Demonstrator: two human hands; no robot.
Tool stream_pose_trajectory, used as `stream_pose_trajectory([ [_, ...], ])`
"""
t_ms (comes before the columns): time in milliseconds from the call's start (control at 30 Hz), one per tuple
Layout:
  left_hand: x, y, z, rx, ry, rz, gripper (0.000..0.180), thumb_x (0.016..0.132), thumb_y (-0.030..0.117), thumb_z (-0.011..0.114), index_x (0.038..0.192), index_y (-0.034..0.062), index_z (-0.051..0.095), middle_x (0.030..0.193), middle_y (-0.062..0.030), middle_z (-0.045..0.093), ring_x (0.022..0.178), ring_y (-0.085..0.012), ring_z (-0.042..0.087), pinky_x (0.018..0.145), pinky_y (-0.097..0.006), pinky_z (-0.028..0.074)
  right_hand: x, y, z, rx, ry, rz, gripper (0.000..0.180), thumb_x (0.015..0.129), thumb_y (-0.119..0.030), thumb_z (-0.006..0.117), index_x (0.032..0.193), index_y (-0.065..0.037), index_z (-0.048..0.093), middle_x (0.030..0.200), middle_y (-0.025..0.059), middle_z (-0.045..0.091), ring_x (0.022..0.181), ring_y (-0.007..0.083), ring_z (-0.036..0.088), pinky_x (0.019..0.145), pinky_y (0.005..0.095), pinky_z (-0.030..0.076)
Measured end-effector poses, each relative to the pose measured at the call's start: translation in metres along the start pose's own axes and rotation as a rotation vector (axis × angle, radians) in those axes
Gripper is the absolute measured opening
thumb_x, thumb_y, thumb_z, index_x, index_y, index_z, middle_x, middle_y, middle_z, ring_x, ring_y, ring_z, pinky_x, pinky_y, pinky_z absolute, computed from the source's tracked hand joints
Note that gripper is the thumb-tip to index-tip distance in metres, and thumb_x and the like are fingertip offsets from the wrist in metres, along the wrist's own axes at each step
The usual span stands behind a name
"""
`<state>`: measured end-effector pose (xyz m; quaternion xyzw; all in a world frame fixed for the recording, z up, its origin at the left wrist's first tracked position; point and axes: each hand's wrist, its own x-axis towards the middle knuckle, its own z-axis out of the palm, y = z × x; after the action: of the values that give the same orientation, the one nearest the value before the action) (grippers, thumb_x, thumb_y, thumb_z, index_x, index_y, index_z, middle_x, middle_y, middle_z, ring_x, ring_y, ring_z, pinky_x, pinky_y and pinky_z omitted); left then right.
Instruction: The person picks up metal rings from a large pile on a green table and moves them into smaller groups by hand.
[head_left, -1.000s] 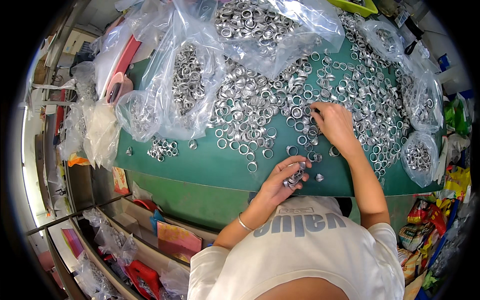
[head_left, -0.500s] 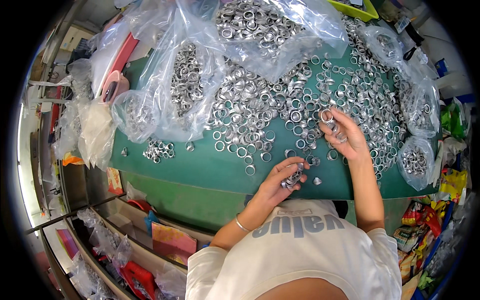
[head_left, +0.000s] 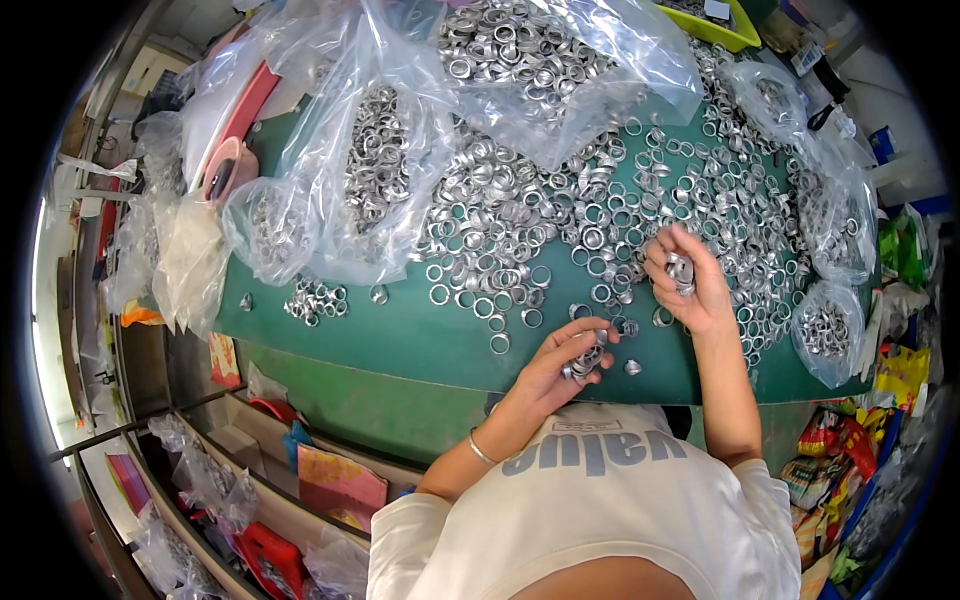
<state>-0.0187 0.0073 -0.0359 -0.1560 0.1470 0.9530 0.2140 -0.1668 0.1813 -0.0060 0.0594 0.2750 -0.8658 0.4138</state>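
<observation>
Several silvery metal rings lie in my left hand, its fingers curled round them near the table's front edge. My right hand, a little farther out and to the right, is closed on metal rings that show in its palm; how many is hidden by the fingers. Around and beyond both hands, a wide spread of loose metal rings covers the green table. One small ring sits apart between my hands, close to the edge.
Clear plastic bags of rings stand at the left, back and right. A small ring pile lies front left, near a pink tape dispenser. A yellow-green tray is at the back. Open drawers stand lower left.
My right hand has curled its fingers in, drawing the ring from its fingertips toward the palm, and has shifted slightly nearer. My left hand holds its rings in nearly the same place.
</observation>
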Motion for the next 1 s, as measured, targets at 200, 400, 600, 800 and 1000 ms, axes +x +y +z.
stream_pose_trajectory([
  [200, 0.002, 0.000, 0.000, 0.002, -0.017, 0.003, 0.026, 0.088, 0.016, 0.062, 0.112, 0.0057, 0.058, 0.102, -0.0080, 0.060, 0.078, -0.0144, 0.061, 0.056, -0.022, 0.050, 0.036, 0.004, 0.022, -1.562, 0.299, -0.483, 0.017, 0.084, -0.012, 0.061, 0.100, -0.006, 0.064, 0.073, 0.0059, 0.061, 0.057, 0.0194, 0.059, 0.047, 0.0304, 0.045],
  [400, 0.000, 0.000, 0.002, 0.022, 0.006, 0.019, 0.028, 0.089, 0.018, 0.061, 0.113, 0.0053, 0.057, 0.101, -0.0077, 0.060, 0.078, -0.0146, 0.060, 0.055, -0.022, 0.049, 0.039, 0.012, 0.029, -2.152, 0.230, -0.474, 0.017, 0.078, -0.015, 0.065, 0.092, -0.006, 0.067, 0.080, 0.0124, 0.064, 0.070, 0.0317, 0.061, 0.061, 0.0412, 0.047],
  [600, 0.001, 0.005, 0.003, -0.073, 0.005, 0.001, 0.030, 0.089, 0.018, 0.060, 0.116, 0.0055, 0.056, 0.101, -0.0067, 0.059, 0.080, -0.0152, 0.059, 0.055, -0.022, 0.049, -0.007, -0.008, 0.025, -1.827, -0.023, -0.238, 0.012, 0.079, -0.010, 0.065, 0.089, -0.003, 0.066, 0.065, 0.0048, 0.057, 0.055, 0.0163, 0.052, 0.052, 0.0291, 0.042],
  [800, 0.005, 0.004, 0.003, -0.019, -0.013, 0.003, 0.023, 0.087, 0.019, 0.063, 0.106, 0.0088, 0.055, 0.101, -0.0054, 0.055, 0.081, -0.0141, 0.055, 0.055, -0.020, 0.046, 0.001, -0.026, 0.007, -1.075, 0.401, -0.290, 0.013, 0.087, -0.015, 0.063, 0.089, -0.002, 0.066, 0.065, -0.0043, 0.053, 0.048, 0.0018, 0.043, 0.041, 0.0176, 0.031],
  [1000, 0.005, 0.002, 0.006, 0.019, 0.029, -0.008, 0.016, 0.086, 0.015, 0.064, 0.099, 0.0099, 0.055, 0.100, -0.0047, 0.053, 0.079, -0.0128, 0.052, 0.054, -0.018, 0.043, 0.037, -0.034, -0.004, -1.902, 0.493, -0.738, 0.014, 0.077, -0.014, 0.070, 0.084, -0.003, 0.067, 0.071, 0.0080, 0.061, 0.054, 0.0223, 0.057, 0.051, 0.0312, 0.046],
])
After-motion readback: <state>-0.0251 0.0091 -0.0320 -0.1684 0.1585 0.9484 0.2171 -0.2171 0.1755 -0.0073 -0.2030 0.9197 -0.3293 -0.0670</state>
